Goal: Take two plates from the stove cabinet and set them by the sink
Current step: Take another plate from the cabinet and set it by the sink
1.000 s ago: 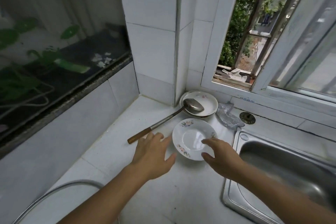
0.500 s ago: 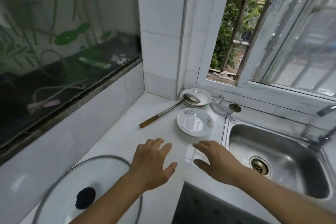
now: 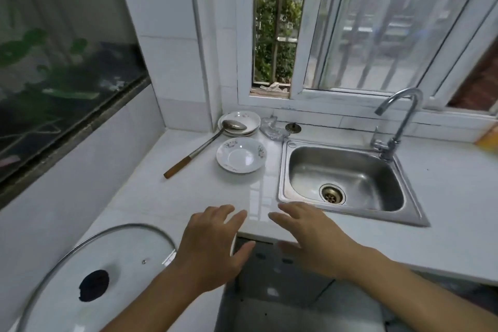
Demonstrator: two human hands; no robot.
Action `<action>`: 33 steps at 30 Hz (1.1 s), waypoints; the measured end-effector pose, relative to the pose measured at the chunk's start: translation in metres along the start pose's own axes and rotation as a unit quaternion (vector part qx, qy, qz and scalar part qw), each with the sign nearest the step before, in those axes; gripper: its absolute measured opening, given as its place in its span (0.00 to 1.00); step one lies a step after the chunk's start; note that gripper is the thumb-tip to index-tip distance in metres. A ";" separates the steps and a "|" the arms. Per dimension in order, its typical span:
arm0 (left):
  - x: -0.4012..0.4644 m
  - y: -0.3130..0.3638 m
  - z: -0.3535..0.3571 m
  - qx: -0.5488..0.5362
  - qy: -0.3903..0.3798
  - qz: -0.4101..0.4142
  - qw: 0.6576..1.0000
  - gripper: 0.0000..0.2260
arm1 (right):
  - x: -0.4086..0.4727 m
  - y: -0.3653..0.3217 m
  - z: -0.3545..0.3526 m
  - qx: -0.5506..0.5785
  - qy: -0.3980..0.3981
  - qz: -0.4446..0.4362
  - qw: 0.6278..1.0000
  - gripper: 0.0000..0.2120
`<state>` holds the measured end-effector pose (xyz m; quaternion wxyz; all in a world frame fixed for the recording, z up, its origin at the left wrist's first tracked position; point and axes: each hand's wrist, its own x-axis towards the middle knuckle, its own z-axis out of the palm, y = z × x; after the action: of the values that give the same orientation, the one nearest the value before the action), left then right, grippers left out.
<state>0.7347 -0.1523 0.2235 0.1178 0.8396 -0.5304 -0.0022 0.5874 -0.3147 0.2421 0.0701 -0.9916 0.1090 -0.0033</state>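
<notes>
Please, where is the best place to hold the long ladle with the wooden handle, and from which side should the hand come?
Probably grip the ladle by its brown wooden end, which lies flat on the counter and points toward the person, clear of other things. Come from the near left side with the left hand. The metal bowl rests on the far plate, so lift gently.

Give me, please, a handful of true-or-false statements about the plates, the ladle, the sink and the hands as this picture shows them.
1. The near plate lies on the counter left of the sink. True.
2. The ladle rests its bowl on the near plate. False: it rests on the far plates by the wall.
3. The left hand holds a plate. False: it is open and empty.
4. The right hand is empty. True.
5. The sink is full of dishes. False: only its drain shows.
</notes>
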 end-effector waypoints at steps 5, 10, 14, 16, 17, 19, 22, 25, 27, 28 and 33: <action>0.000 0.044 0.007 0.000 -0.010 0.022 1.000 0.28 | -0.045 0.026 -0.005 -0.011 -0.007 0.017 1.000 0.28; -0.014 0.085 0.023 0.012 -0.027 0.021 0.999 0.27 | -0.092 0.045 -0.003 0.003 -0.007 0.028 1.000 0.25; -0.032 0.101 0.025 0.004 -0.038 0.042 0.998 0.26 | -0.122 0.043 -0.001 0.004 -0.001 0.042 0.999 0.24; -0.042 0.107 0.023 0.005 -0.046 0.055 0.997 0.27 | -0.138 0.035 -0.001 0.005 0.002 0.051 0.999 0.24; -0.048 0.110 0.021 0.009 -0.048 0.062 0.997 0.28 | -0.147 0.029 -0.001 0.007 0.006 0.052 0.999 0.23; -0.060 0.116 0.017 0.011 -0.052 0.080 0.995 0.28 | -0.164 0.014 -0.001 0.009 0.017 0.055 0.998 0.23; -0.082 0.124 0.008 0.004 -0.054 0.113 0.992 0.26 | -0.192 -0.014 -0.006 0.003 0.032 0.084 0.996 0.21; -0.107 0.127 0.001 -0.009 -0.048 0.148 0.988 0.26 | -0.223 -0.046 -0.008 0.008 0.043 0.124 0.991 0.23; -0.122 0.133 -0.003 -0.015 -0.052 0.172 0.984 0.26 | -0.245 -0.065 -0.008 0.016 0.050 0.148 0.988 0.26; -0.130 0.138 -0.004 -0.017 -0.054 0.186 0.981 0.27 | -0.256 -0.073 -0.007 0.014 0.049 0.156 0.986 0.27; -0.151 0.180 -0.007 -0.036 -0.052 0.259 0.964 0.27 | -0.315 -0.098 -0.011 -0.010 0.054 0.219 0.974 0.27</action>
<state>0.5095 -0.0898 0.2484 0.1167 0.6675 -0.7347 -0.0340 0.3009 -0.1537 0.2694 0.0533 -0.9427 0.3268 -0.0406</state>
